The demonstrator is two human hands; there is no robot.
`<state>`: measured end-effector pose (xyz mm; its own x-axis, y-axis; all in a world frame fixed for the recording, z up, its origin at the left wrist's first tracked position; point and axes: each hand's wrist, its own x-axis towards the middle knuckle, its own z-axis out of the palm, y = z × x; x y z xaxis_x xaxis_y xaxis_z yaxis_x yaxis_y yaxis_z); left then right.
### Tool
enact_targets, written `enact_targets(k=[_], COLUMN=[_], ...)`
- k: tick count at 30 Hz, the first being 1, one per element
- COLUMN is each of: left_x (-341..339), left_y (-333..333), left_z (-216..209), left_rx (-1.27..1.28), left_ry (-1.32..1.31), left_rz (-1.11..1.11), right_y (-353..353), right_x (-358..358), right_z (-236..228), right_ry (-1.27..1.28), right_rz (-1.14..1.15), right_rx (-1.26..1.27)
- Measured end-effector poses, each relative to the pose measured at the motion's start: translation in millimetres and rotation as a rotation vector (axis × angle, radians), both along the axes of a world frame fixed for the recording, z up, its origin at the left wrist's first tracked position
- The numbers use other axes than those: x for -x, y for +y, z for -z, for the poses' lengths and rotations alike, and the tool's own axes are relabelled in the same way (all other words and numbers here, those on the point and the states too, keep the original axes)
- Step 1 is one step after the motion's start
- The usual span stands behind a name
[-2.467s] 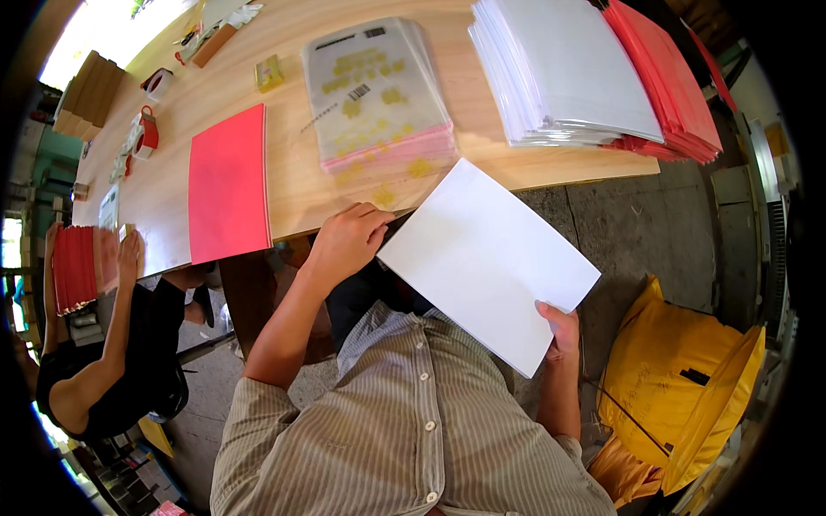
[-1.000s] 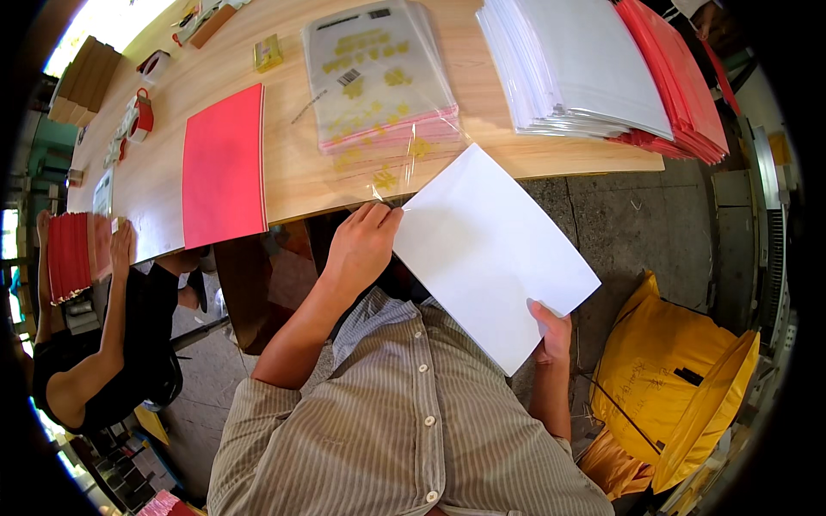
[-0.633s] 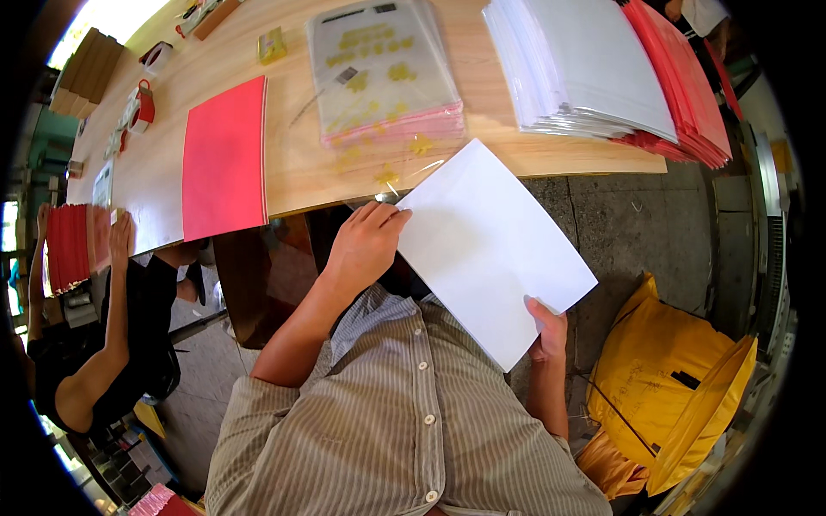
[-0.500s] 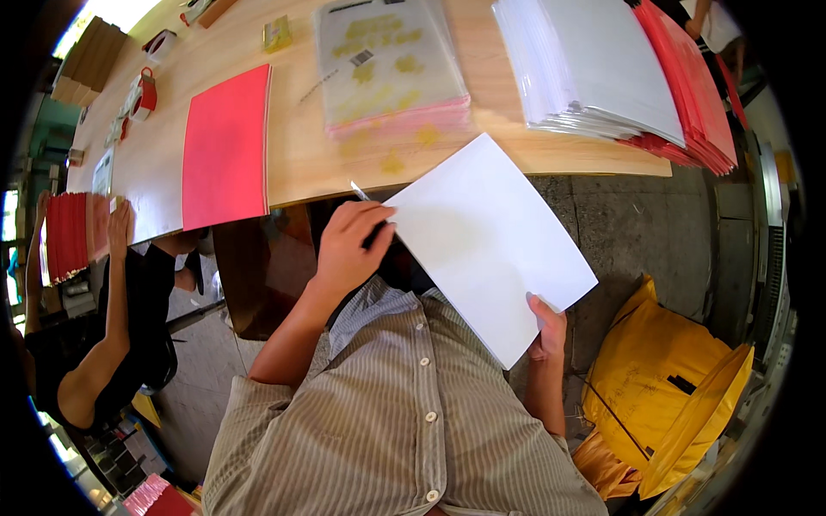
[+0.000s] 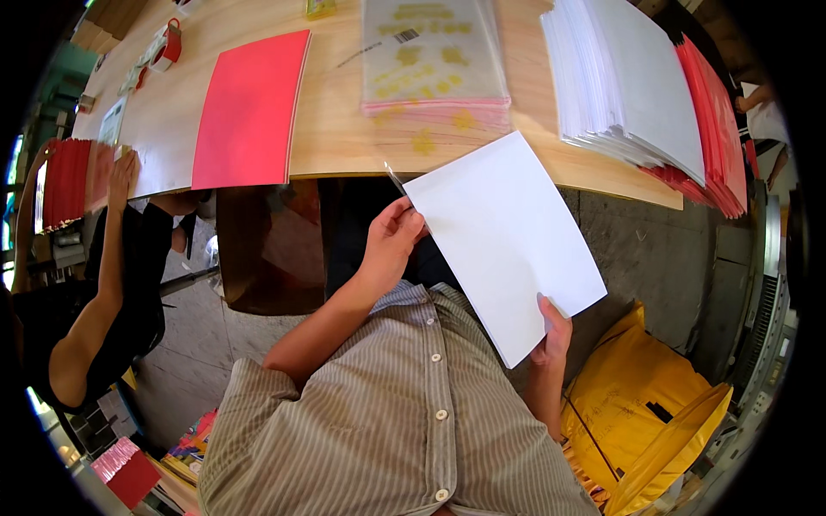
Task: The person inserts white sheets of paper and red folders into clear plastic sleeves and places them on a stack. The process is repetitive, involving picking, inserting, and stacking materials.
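Note:
A flat white paper packet [image 5: 516,241] is held tilted in front of my shirt, its upper end over the table's near edge. A narrow strip of clear plastic [image 5: 392,178] sticks out past its upper left corner. My left hand [image 5: 391,245] is closed at that corner, thumb and fingers pinching the packet's left edge beside the strip; the fingertips are partly hidden. Gripping the lower right corner is my right hand [image 5: 552,334], thumb on the white face and fingers underneath.
On the table [image 5: 344,159] lie a red folder [image 5: 249,112], a stack of clear printed plastic bags [image 5: 434,69], a white stack [image 5: 641,86] and red packets [image 5: 714,129]. A yellow sack [image 5: 645,413] stands at lower right. A co-worker's arm [image 5: 99,292] is at left.
My left hand has moved right and its fingers have drawn together at the packet's edge. The packet has turned slightly more upright. The whole view has shifted, with the table higher up.

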<state>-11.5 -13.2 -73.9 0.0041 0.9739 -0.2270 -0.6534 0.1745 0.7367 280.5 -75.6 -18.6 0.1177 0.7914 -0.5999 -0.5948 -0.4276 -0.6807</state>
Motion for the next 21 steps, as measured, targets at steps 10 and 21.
enact_targets(k=[10, 21], left_x=[-1.3, -35.0], left_y=[2.7, 18.3], left_z=[-2.5, 6.5], left_rx=[-0.025, 0.071], left_ry=[-0.039, 0.028], left_rz=[-0.099, -0.271], right_y=[-0.4, -1.9], right_x=[-3.3, 0.2], right_z=[4.7, 2.3], right_ry=[0.083, 0.048], right_rz=[-0.02, -0.053], right_rx=[0.013, -0.006])
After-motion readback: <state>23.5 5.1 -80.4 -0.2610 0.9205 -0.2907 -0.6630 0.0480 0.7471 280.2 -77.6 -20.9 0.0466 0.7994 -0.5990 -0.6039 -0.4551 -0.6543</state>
